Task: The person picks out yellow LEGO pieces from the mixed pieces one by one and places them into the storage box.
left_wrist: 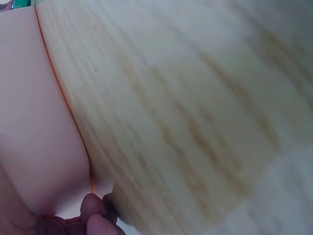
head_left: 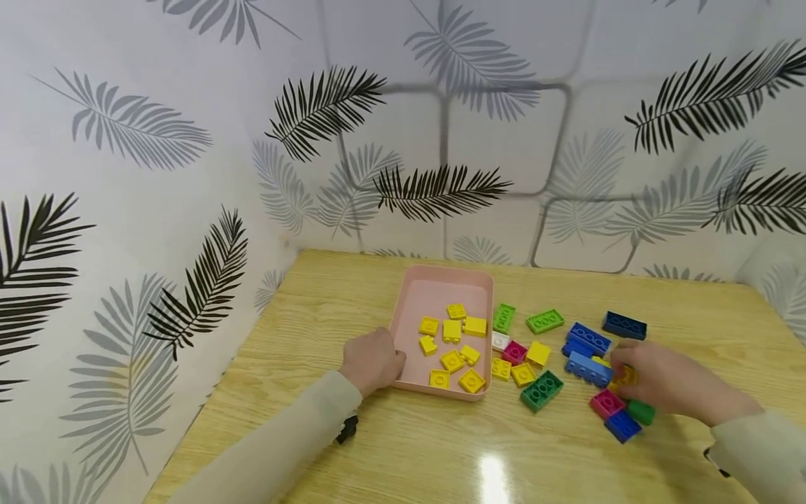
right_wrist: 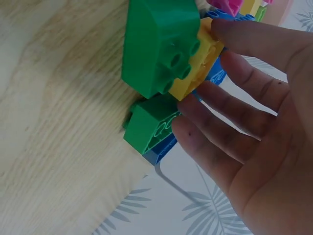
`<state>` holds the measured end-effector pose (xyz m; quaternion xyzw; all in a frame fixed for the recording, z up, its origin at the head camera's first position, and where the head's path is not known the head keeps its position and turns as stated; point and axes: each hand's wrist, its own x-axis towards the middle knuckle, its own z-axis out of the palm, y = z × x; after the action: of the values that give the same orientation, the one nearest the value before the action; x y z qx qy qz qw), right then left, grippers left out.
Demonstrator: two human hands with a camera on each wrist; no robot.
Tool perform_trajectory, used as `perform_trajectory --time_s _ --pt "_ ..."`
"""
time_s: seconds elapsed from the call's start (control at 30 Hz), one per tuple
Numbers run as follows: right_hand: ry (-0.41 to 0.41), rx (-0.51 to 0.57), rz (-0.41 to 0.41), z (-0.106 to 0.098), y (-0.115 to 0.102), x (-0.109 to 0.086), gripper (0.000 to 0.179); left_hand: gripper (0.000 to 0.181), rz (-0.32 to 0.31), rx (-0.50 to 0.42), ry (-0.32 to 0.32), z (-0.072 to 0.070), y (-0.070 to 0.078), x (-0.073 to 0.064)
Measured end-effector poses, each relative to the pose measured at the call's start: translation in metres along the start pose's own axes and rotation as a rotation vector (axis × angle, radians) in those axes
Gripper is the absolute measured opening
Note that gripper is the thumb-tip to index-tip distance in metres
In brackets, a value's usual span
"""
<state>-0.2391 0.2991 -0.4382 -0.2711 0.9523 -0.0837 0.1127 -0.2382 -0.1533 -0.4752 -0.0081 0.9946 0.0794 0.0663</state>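
At the near left corner of a pink tray point(head_left: 448, 273), my left hand point(head_left: 373, 360) grips the rim; the left wrist view has its curled fingertips point(left_wrist: 93, 208) against the tray wall point(left_wrist: 41, 112). Several yellow bricks point(head_left: 451, 330) lie inside the tray. My right hand point(head_left: 670, 381) is at the pile on the right, thumb and fingers pinching a yellow brick point(right_wrist: 198, 66). Right beside that brick, in the right wrist view, are a studded green brick point(right_wrist: 159, 44) and a second green brick point(right_wrist: 149, 122). In the head view the hand partly hides the yellow brick.
Between tray and right hand lie yellow bricks point(head_left: 522, 374), a magenta brick point(head_left: 514, 352), a dark green brick point(head_left: 542, 390) and light green bricks point(head_left: 545, 320). Blue bricks point(head_left: 588, 339), a navy brick point(head_left: 624, 325) and another magenta brick point(head_left: 607, 404) surround the right hand. A patterned wall point(head_left: 491, 147) stands behind the table.
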Motion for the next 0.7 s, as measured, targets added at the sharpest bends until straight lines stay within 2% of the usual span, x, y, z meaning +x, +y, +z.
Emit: perform_trajectory --time_s 0.3,0.7 --pt "0.035 -0.007 -0.02 0.005 0.001 0.001 0.019 0.029 0.013 -0.006 0.021 0.002 -0.002 0.0" --pt "0.093 -0.037 -0.06 -0.012 -0.01 0.001 0.017 0.028 0.015 -0.017 0.023 0.002 -0.002 0.0"
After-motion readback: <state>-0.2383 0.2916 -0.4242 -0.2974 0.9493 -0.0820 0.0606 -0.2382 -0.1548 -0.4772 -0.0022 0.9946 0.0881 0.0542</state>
